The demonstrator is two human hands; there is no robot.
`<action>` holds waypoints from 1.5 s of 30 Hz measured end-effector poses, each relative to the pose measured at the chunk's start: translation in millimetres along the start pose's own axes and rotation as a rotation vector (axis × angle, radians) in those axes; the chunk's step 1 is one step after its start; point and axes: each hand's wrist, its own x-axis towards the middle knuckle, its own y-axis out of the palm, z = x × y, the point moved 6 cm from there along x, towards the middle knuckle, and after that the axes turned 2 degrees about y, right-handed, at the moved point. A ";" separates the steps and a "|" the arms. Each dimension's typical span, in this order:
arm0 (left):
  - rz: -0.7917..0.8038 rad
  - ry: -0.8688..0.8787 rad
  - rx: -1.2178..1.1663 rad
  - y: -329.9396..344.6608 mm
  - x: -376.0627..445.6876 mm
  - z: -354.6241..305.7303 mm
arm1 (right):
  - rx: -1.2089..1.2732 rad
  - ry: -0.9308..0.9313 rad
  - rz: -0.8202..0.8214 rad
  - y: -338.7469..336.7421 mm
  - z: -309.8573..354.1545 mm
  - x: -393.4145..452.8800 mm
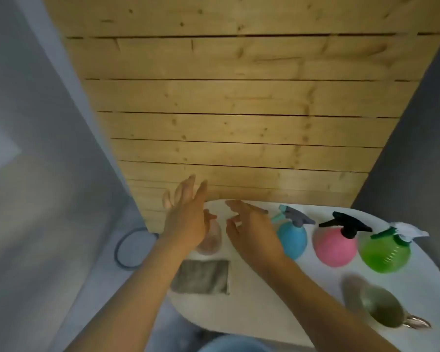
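Since left hand (186, 219) and right hand (249, 227) both hover spread and empty, looks like the reach step. Next, I'd guess: close fingers round that pale pinkish translucent bottle (213, 239).

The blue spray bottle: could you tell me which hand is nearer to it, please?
Right. The right hand is just left of the blue spray bottle; the left hand lies farther left.
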 end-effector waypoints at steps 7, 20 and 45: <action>0.035 0.059 0.188 86.5 26.5 15.7 | 0.007 0.013 0.048 93.6 -59.0 18.8; -0.438 0.136 -0.115 89.1 -42.0 29.7 | 0.187 -0.141 -0.118 151.3 -93.8 -19.7; -0.174 -0.143 -0.912 186.7 -243.1 -2.7 | -0.395 -0.271 -0.032 126.1 -163.0 -220.8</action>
